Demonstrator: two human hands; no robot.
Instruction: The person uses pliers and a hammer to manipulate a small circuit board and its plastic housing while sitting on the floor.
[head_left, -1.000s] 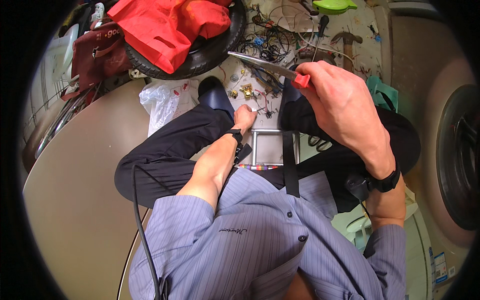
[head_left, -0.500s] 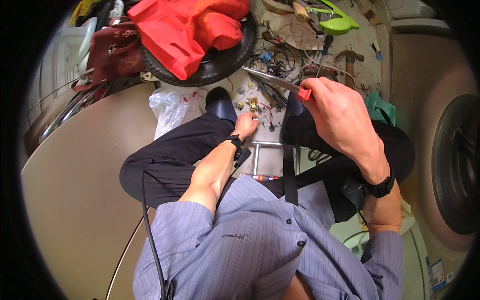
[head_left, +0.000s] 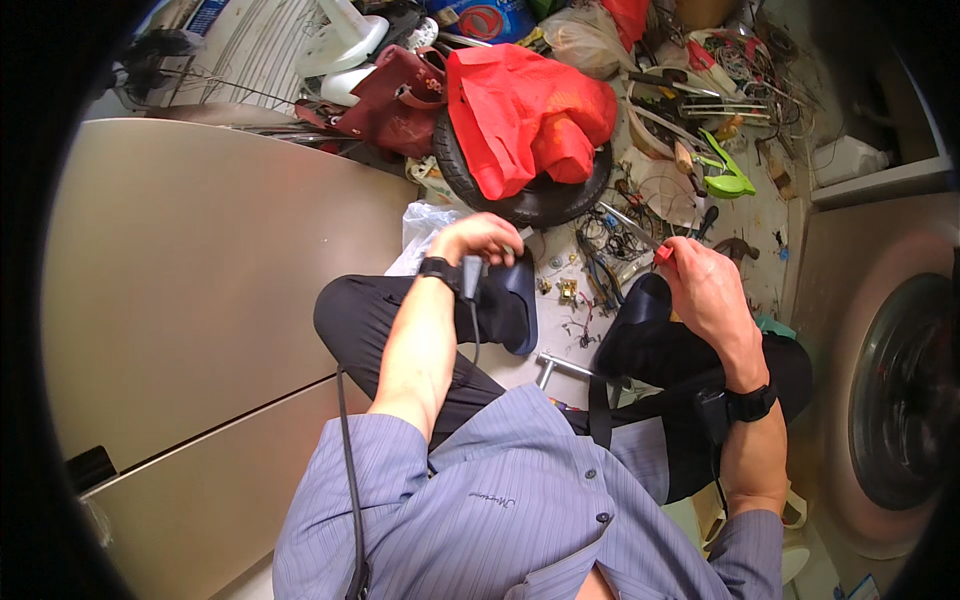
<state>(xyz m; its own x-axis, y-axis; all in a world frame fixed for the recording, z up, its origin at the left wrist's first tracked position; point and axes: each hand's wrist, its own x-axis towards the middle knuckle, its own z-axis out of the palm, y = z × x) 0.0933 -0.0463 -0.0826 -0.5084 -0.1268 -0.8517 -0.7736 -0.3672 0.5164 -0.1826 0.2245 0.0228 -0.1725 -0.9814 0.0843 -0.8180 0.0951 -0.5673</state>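
My right hand (head_left: 705,295) is closed around the red handle of a knife (head_left: 634,228), its blade pointing away to the upper left. Over the toe of my left slipper (head_left: 520,305), my left hand (head_left: 478,240) has its fingers curled together. What they hold, if anything, is too small to make out. Beside that hand lies a clear white plastic bag (head_left: 420,230). Between my feet, small brass-coloured parts (head_left: 568,290) and dark bits of wire are scattered on the floor. Pliers (head_left: 602,278) with dark handles rest near my right slipper (head_left: 640,308).
A red cloth bag (head_left: 515,115) covers a black tyre (head_left: 545,208) ahead. Tangled wires, a green plastic tool (head_left: 730,183) and a hammer (head_left: 737,250) lie to its right. A large beige panel (head_left: 230,240) stands left, a front-loading washing machine (head_left: 910,400) right.
My left hand has lifted from the small parts on the floor and moved left toward the plastic bag. The knife stays in my right hand. The view has shifted, showing more of the far floor.
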